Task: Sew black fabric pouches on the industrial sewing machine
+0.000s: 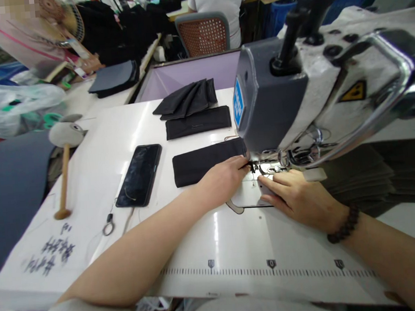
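My left hand [222,181] is at the right end of a folded black fabric piece [201,164], its fingers closed at the fabric's edge beside the needle area. My right hand [300,198], with a dark beaded bracelet [344,225] on the wrist, rests on the machine bed just right of the presser foot [255,167]. Its fingers are stretched forward and apart; nothing is plainly held in them. Over both hands stands the sewing machine head [271,101], grey and white. What lies right under the fingertips is partly hidden.
Black folded pieces [197,122] lie behind. Left on the white table [186,244] are a phone [139,176], a ring on a strap [108,226] and a wooden-handled mallet [64,182]. Dark fabric stacks [362,176] sit right. Co-workers [215,0] sit beyond a chair [204,32].
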`<act>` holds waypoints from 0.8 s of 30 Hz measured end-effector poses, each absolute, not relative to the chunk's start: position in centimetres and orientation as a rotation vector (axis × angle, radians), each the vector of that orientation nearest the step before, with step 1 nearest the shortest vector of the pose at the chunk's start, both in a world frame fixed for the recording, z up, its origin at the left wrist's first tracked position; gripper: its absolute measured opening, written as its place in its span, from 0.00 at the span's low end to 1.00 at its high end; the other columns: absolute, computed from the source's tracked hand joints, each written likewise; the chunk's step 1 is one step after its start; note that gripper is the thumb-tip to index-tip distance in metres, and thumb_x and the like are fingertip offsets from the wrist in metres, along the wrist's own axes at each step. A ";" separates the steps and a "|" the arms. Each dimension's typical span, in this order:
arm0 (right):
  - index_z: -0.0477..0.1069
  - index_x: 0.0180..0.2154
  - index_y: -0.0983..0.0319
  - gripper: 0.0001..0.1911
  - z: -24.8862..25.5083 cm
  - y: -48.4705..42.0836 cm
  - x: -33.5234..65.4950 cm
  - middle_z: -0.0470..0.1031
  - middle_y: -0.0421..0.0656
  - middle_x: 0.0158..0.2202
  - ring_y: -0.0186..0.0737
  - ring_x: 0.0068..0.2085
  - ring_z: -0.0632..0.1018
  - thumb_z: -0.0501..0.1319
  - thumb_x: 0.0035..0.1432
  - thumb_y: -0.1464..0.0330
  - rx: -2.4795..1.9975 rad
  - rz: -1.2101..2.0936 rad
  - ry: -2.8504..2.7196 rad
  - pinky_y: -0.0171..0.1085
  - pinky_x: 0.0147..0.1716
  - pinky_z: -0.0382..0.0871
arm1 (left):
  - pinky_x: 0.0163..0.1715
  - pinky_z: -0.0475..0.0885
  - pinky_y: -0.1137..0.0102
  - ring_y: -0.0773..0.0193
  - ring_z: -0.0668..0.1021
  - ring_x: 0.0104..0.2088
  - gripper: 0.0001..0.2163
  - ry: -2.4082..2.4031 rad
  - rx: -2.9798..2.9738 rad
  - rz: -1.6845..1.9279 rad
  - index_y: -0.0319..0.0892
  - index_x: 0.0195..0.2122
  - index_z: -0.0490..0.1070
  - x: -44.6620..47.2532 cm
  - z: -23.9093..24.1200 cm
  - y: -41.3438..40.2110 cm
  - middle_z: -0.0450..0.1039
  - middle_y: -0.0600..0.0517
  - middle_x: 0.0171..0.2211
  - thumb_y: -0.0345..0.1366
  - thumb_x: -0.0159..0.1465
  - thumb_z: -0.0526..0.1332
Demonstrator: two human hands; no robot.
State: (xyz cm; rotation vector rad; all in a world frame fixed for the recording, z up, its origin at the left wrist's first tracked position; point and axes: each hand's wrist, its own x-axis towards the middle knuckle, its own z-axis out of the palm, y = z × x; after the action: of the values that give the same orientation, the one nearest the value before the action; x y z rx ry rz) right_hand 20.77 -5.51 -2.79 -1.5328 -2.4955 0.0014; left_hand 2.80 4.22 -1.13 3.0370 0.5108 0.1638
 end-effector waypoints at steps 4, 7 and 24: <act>0.67 0.45 0.67 0.16 -2.7 -5.6 20.7 0.70 0.45 0.31 0.40 0.31 0.69 0.52 0.60 0.63 -1.540 0.013 -2.491 0.36 0.31 0.60 | 0.49 0.64 0.67 0.59 0.68 0.48 0.10 0.560 3.091 0.109 0.31 0.44 0.66 2.8 -1.0 3.4 0.66 0.42 0.47 0.27 0.62 0.53; 0.67 0.44 0.66 0.15 -2.5 -5.6 20.5 0.69 0.45 0.31 0.39 0.31 0.69 0.54 0.59 0.63 -1.555 0.014 -2.489 0.36 0.31 0.60 | 0.48 0.64 0.64 0.57 0.68 0.48 0.11 0.667 3.090 0.020 0.34 0.46 0.65 2.6 -0.5 2.7 0.64 0.43 0.49 0.27 0.62 0.53; 0.71 0.39 0.64 0.14 -2.6 -5.9 21.1 0.69 0.42 0.27 0.37 0.28 0.69 0.50 0.61 0.65 -1.459 0.096 -2.380 0.34 0.29 0.59 | 0.53 0.60 0.62 0.52 0.60 0.56 0.19 0.937 3.060 -0.435 0.30 0.55 0.55 -1.7 -0.2 -1.0 0.52 0.38 0.57 0.23 0.62 0.47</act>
State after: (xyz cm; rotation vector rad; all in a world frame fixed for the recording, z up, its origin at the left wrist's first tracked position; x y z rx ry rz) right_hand 21.09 -5.86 -2.55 -1.4592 -2.3805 0.0956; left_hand -1.70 -1.02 -0.22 3.0605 0.9373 -0.4347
